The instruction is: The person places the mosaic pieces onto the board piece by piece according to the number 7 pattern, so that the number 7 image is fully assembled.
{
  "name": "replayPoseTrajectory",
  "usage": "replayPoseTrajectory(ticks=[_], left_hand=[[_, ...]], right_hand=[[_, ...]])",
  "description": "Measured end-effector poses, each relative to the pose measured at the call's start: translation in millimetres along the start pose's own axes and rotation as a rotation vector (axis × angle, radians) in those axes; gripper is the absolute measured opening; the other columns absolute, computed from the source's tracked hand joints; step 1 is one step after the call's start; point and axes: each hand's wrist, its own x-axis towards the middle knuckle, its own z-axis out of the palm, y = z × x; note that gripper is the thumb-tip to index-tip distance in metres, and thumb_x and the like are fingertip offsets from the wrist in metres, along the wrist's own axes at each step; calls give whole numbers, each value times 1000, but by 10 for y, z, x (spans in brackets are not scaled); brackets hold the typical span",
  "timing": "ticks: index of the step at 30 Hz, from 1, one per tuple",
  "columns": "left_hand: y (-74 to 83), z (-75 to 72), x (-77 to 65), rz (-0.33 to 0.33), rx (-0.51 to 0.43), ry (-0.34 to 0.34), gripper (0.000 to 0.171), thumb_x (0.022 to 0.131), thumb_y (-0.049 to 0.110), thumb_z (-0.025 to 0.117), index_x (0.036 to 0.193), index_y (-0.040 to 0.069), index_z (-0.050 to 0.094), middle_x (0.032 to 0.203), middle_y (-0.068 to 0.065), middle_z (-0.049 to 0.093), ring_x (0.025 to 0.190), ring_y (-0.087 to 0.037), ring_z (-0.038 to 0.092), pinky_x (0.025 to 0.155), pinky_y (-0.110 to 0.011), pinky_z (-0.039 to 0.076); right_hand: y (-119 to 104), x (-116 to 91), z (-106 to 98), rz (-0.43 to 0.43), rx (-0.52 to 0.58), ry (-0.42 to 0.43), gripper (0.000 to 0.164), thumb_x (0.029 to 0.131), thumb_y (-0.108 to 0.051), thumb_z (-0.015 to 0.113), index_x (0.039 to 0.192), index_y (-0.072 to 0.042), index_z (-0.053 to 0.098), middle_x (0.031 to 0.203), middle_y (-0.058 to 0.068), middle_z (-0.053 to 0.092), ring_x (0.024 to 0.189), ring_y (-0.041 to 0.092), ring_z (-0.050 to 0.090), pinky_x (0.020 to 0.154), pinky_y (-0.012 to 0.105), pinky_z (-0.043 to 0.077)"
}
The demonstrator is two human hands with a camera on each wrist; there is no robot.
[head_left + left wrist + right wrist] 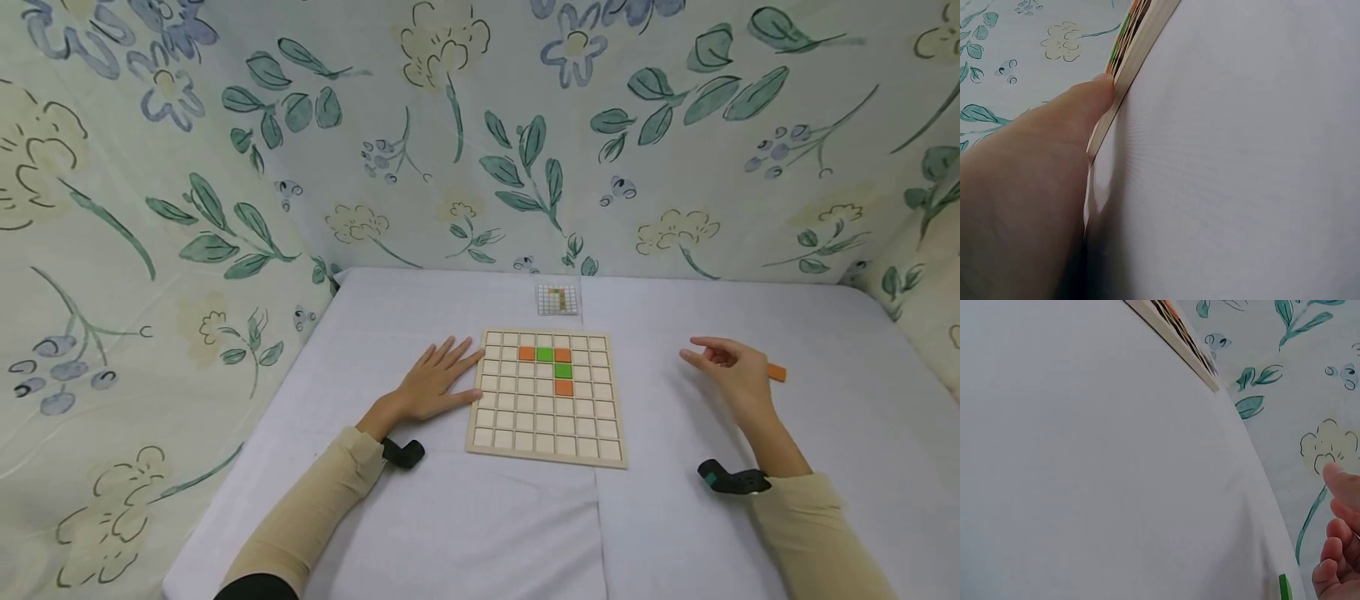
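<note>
A square wooden grid board (504,440) lies on the white-covered table. Orange tiles (563,388) and green tiles (545,354) sit in several of its upper cells. My left hand (431,385) rests flat at the board's left edge, fingers spread; in the left wrist view the thumb (1088,100) touches the board's side. To the right of the board, my right hand (731,377) is raised with thumb and index finger apart and the other fingers curled; nothing shows between the fingertips. An orange piece (777,372) shows beside its knuckles, partly hidden by the hand.
A small card (557,300) with a coloured grid pattern lies just beyond the board. In the right wrist view a green piece (1285,587) is on the table at the lower edge. A floral cloth (450,167) hangs behind the table and on its left side.
</note>
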Motion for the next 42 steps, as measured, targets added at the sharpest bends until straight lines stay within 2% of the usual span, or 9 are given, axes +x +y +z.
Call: replayPoseTrajectory(ticks=[6,11,19,27,33,42], left_hand=[[7,9,-2,9,6,18,78,98,69,34,162,29,12,167,-2,4,152,-29,-3,120,-50,-2],[13,7,-3,12,9,31,78,99,68,34,162,28,13,167,-3,6,152,-30,-2,120,-51,-1],[12,6,2,22,14,40,78,98,68,36,162,26,14,167,-4,7,152,-31,-1,120,-52,-1],[12,6,-2,10,-2,23,78,99,68,36,162,28,13,167,-3,5,152,-29,-3,120,-50,-3],[7,7,-12,7,7,11,78,98,68,35,162,29,12,167,-2,4,152,-29,-4,120,-50,-4],[4,1,-7,10,0,18,79,98,69,35,162,28,13,167,-2,4,152,-29,-4,120,-50,-4]], right_hand=[[235,25,-204,103,3,93,54,88,-30,79,125,6,65,83,-7,56,75,9,46,56,11,38],[341,45,-275,195,15,151,57,86,-30,81,127,6,65,81,-12,54,75,7,45,55,12,37],[388,54,-308,318,17,141,56,88,-27,78,130,7,62,80,-10,52,71,5,44,51,14,39],[425,69,-306,353,-8,97,52,91,-22,74,134,4,60,74,-13,52,67,5,43,50,17,39],[465,75,-273,387,-56,86,52,92,-23,74,135,1,60,78,-8,52,70,7,43,51,19,38],[511,97,-234,323,-148,113,46,92,-20,73,130,5,63,80,-1,53,69,8,43,52,18,37]])
